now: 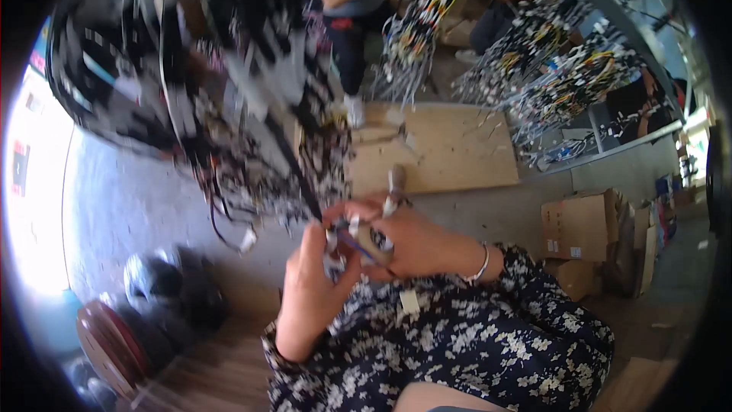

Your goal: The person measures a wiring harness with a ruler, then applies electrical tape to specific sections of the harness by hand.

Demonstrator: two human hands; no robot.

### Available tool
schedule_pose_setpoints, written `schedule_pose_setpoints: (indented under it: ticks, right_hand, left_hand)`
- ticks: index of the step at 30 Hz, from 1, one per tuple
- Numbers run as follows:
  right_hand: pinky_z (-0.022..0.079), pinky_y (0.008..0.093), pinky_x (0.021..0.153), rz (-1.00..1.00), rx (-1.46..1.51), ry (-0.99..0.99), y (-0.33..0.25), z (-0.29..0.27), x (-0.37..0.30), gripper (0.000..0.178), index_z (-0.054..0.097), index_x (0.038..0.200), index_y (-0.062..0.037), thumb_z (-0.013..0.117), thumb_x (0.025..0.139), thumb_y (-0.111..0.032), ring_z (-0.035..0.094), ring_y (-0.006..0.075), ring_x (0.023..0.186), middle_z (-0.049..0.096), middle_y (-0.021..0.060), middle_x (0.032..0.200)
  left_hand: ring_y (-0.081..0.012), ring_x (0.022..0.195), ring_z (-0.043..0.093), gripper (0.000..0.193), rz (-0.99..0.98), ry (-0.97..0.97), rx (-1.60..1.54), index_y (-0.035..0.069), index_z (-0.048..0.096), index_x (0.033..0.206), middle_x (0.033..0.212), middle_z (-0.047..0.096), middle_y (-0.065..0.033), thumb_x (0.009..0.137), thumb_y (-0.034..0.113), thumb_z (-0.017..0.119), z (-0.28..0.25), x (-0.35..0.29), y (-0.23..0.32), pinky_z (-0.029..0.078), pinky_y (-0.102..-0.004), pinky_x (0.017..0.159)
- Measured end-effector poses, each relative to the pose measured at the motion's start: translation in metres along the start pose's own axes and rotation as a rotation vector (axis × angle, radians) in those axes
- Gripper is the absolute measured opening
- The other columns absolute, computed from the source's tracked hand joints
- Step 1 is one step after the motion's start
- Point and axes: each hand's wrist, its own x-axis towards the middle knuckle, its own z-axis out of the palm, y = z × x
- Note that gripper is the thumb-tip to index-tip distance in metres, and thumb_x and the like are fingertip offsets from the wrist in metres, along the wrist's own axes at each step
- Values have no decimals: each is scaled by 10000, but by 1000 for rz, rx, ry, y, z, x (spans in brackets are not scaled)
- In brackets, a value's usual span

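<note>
In front of my lap both hands are close together. A dark cable [288, 154] runs down from the hanging bundle at the upper left to my fingers. My left hand [309, 278] is closed, thumb and fingers pinching the cable's lower end, where small white pieces show. My right hand [419, 240] is closed round a small tan ring that looks like a roll of tape [371, 243], right beside the cable end. Fingers partly hide both, and some blur covers the details. A bracelet circles my right wrist.
Large bundles of wire harnesses [259, 191] hang at the left, with more bundles [572, 84] on a metal frame at the right. A wooden board [450, 149] lies ahead. Cardboard boxes [579, 225] stand at right, dark bags [156, 278] and a brown reel [110, 343] at left. Two people work beyond.
</note>
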Motion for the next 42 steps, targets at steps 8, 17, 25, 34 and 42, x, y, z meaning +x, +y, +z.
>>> schedule_pose_setpoints:
  ticks: [8, 17, 25, 34, 42]
  right_hand:
    - [447, 460, 1030, -200, -64, 131, -1, -4, -2, 887, 441, 1428, -44, 870, 680, -250, 503, 392, 1276, 526, 202, 1407]
    - [401, 324, 855, -40, 759, -53, -31, -27, -21, 1236, 187, 1514, 28, 911, 635, -451, 459, 225, 1101, 331, 172, 1371]
    - [490, 287, 731, -105, 1460, -506, -33, -42, 1, 1312, 70, 1574, 40, 882, 683, -478, 615, 258, 942, 463, 347, 1270]
    - [502, 351, 720, -96, 1523, -701, -34, -58, 44, 1260, -1, 1598, -44, 841, 773, -488, 576, 220, 924, 111, 280, 1632]
    - [502, 332, 677, -136, 1551, -577, -45, -50, 49, 1272, 66, 1579, 28, 811, 748, -583, 552, 192, 862, 296, 278, 1555]
  left_hand:
    - [-92, 824, 596, 405, -9, 211, -553, -65, 544, 1279, 928, 655, -46, 895, -46, 673, 19, -3, -29, 481, -237, 674]
    - [-141, 725, 693, 223, 13, 302, -413, -69, 689, 1115, 855, 727, -119, 899, -14, 698, 18, -12, -12, 523, -243, 653]
    - [-157, 594, 618, 192, 179, 460, -242, -61, 696, 1058, 739, 662, -112, 872, -22, 715, 11, -18, -5, 466, -260, 550]
    - [-7, 479, 422, 406, -211, 130, -827, -3, 742, 1075, 613, 600, 1, 1058, 343, 531, -2, 1, -12, 288, -184, 441]
    - [-40, 438, 414, 435, -268, 20, -1046, -32, 716, 1015, 589, 601, -33, 1054, 354, 520, -11, 5, -19, 293, -201, 425]
